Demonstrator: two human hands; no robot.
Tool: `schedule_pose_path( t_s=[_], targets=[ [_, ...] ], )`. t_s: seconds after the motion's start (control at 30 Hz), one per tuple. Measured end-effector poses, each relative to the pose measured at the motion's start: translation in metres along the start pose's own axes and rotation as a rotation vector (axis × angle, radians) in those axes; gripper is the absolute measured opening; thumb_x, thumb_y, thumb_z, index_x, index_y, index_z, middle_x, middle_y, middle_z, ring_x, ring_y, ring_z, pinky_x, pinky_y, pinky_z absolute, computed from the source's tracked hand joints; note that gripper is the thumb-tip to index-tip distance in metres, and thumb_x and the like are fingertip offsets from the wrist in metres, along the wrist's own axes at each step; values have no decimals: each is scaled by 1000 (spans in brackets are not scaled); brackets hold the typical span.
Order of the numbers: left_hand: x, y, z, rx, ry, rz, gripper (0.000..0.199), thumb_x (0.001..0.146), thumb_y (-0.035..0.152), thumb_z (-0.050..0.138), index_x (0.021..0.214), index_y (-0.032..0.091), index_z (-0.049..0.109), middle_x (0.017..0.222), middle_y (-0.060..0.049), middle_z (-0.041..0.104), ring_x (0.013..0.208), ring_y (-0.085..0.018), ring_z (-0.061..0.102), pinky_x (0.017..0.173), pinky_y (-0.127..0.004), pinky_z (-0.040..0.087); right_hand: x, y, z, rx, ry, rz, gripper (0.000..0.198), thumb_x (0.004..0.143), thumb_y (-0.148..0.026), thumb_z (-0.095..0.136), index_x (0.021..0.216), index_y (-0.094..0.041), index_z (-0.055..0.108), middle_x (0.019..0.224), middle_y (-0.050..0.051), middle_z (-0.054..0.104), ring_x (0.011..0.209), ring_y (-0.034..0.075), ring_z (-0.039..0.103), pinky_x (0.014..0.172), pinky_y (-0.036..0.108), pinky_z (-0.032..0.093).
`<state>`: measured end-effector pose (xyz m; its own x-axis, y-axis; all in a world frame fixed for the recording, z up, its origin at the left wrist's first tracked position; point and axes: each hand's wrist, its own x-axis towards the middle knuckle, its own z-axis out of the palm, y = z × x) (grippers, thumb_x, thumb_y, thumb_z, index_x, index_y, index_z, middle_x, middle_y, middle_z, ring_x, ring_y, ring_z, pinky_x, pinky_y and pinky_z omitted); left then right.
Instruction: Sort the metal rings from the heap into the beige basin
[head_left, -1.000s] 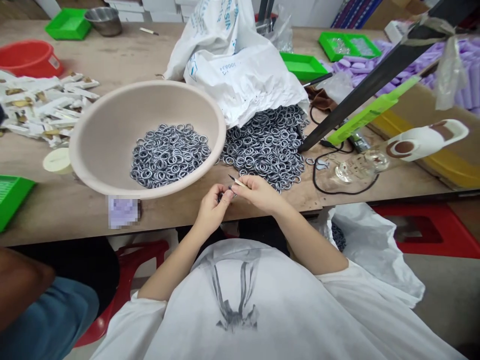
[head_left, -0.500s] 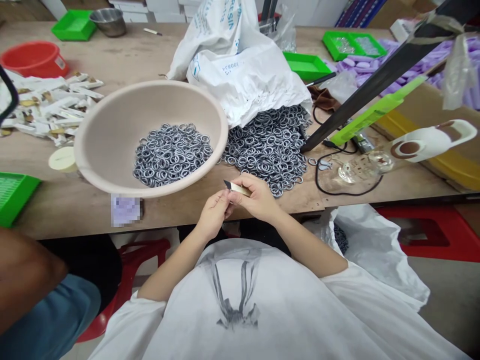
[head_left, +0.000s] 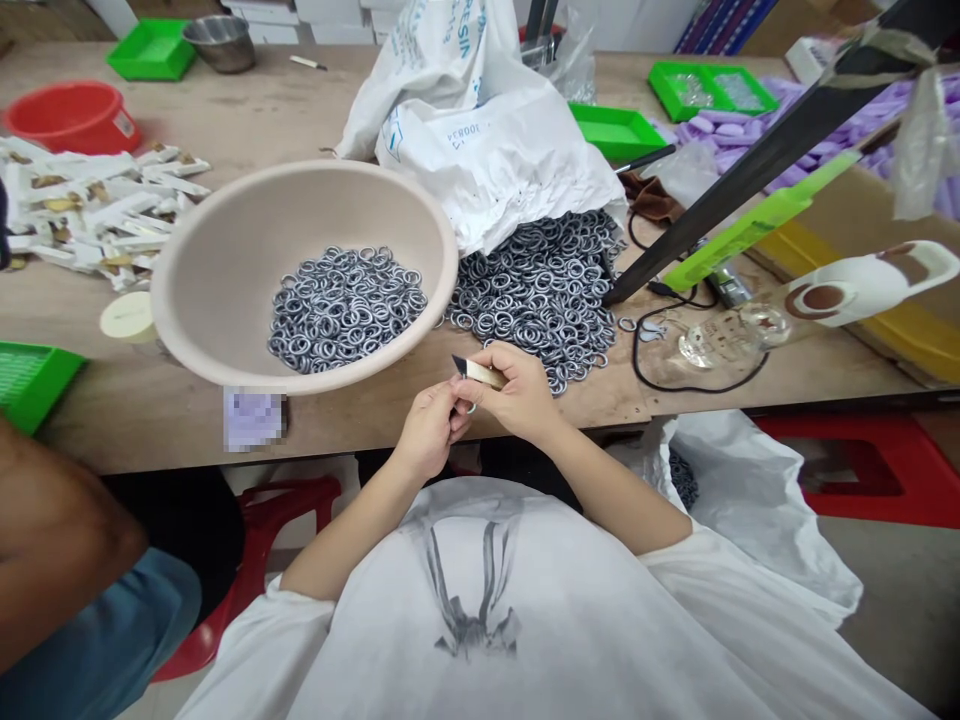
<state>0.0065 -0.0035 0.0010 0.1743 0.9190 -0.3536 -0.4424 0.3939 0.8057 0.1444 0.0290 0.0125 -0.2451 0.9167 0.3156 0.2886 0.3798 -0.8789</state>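
My right hand [head_left: 519, 392] is closed around a small knife [head_left: 484, 374] with a pale handle and a dark slanted tip, which points up and left. My left hand [head_left: 427, 430] is pinched shut just beside it, and the fingers of both hands meet. Between them shows the edge of a small grey ring [head_left: 471, 408], mostly hidden by the fingers. Just beyond the hands lies a heap of grey rings [head_left: 536, 290] on the table. To the left stands a wide beige basin [head_left: 217, 230] with many similar rings [head_left: 345, 310] inside.
A white sack [head_left: 495, 150] lies over the back of the heap. A dark slanted post [head_left: 697, 210] rises at the right, near a clear bottle [head_left: 720, 335] and a black cable. At the left are white pieces [head_left: 97, 215] and another person's arm [head_left: 60, 540].
The right hand has tilted the knife slightly, and an edge of the ring now shows between the fingers. Both hands stay together in nearly the same place.
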Motion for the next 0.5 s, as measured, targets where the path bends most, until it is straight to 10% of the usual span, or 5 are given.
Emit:
schedule_pose_path(
  t_s=[0.27, 0.5],
  targets=[
    [2, -5, -5, -4, -122, -76, 48, 69, 57, 79, 71, 14, 57, 62, 3, 50, 46, -3, 35, 40, -15, 20, -1, 5, 6, 331, -66, 325, 39, 83, -57, 67, 77, -20, 61, 60, -3, 59, 52, 12, 53, 53, 26, 43],
    [1, -3, -3, -13, -38, -29, 38, 75, 44, 73, 65, 18, 47, 49, 9, 34, 42, -4, 27, 40, -15, 21, -7, 3, 0, -133, 12, -73, 24, 83, -43, 72, 85, -21, 65, 83, 3, 66, 81, 18, 59, 76, 31, 46]
  ],
)
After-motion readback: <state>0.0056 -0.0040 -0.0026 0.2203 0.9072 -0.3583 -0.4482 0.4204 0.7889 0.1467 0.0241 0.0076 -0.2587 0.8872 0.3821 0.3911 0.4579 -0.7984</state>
